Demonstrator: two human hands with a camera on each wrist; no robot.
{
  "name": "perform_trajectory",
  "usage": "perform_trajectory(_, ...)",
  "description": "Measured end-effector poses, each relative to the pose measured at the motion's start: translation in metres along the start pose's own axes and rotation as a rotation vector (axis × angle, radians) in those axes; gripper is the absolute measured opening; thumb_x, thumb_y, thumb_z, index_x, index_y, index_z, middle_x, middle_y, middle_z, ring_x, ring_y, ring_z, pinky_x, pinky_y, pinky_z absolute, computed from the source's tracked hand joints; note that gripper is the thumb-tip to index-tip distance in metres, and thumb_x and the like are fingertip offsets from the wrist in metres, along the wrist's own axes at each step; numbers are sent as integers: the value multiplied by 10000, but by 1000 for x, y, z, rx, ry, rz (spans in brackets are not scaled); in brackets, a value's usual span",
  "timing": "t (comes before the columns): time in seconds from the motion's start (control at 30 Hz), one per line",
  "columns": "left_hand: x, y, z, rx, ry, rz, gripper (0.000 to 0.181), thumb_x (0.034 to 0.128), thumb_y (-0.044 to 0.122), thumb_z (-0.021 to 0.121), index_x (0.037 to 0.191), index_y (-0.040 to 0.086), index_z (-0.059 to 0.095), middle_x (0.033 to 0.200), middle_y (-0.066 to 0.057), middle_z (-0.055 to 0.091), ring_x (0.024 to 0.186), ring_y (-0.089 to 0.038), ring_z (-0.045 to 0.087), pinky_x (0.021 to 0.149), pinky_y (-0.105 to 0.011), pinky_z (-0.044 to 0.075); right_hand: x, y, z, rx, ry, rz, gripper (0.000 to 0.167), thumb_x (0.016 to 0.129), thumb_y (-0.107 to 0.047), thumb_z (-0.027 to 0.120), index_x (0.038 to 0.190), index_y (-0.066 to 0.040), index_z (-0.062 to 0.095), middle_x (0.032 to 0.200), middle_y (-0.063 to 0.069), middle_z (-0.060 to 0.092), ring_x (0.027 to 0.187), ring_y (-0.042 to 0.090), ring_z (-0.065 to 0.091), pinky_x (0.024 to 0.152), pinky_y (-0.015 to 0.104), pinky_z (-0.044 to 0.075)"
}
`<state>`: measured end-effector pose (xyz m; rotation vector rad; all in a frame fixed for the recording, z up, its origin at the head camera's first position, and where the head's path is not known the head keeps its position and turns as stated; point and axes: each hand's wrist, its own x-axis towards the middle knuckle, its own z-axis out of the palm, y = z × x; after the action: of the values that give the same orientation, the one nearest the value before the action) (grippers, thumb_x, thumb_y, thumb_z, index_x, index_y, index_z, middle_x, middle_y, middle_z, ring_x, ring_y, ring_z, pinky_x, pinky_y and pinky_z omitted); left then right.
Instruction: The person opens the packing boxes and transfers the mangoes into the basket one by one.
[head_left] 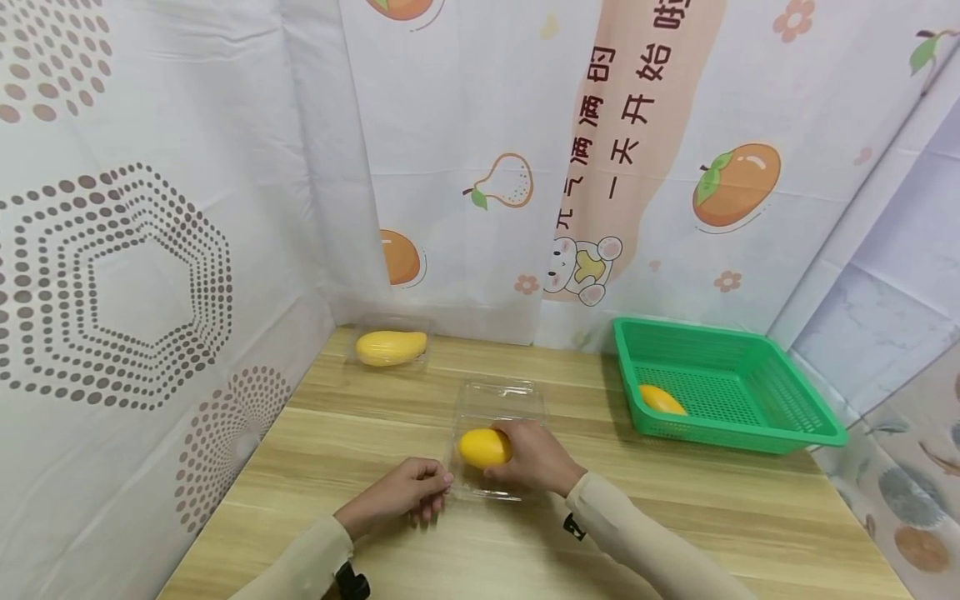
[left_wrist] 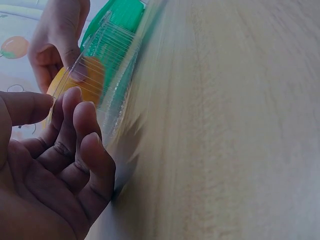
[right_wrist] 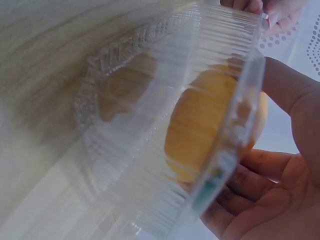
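A yellow-orange mango [head_left: 482,448] is in my right hand [head_left: 536,457], which grips it from the right with thumb and fingers. The mango is at the clear plastic clamshell box [head_left: 498,402], whose lid stands folded back on the far side. In the right wrist view the mango [right_wrist: 200,125] shows through the ribbed wall, within the box. My left hand [head_left: 405,493] pinches the box's left rim between thumb and index finger, as the left wrist view shows; its other fingers [left_wrist: 90,155] are loosely curled.
Another yellow mango [head_left: 390,347] lies in a clear box at the table's back left corner. A green plastic basket [head_left: 738,435] stands at the back right, with an orange-yellow mango [head_left: 660,400] inside. Printed curtains [head_left: 465,100] hang behind the wooden table [head_left: 637,492].
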<state>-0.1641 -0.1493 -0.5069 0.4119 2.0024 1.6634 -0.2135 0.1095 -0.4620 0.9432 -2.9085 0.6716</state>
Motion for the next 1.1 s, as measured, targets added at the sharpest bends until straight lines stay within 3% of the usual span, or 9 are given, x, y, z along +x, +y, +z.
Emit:
perform_trajectory(0.17,0,0,0,-8,-1,2,344,1085,247,539,988,-75,614,748,-39,627,597,-120,557,497,-237,458,-1,-1,-6,27,3,23,610,736,-350,920,1208,-39,692,967,-13,692,765,111,556,686,292,479)
perform_trajectory(0.47,0,0,1,-4,-3,15,331,1089,233,527,989,-71,613,750,-42,623,592,-126,556,488,-233,455,0,3,-18,61,30,16,539,760,-291,916,1187,-46,695,991,-9,693,797,124,572,725,326,501)
perform_trajectory(1.1,0,-2,-1,-24,-23,13,332,1091,239,520,990,-64,613,762,-41,633,595,-125,569,505,-232,467,-1,17,-38,16,112,45,601,758,-264,921,1241,-5,675,1064,63,711,821,138,590,717,338,505)
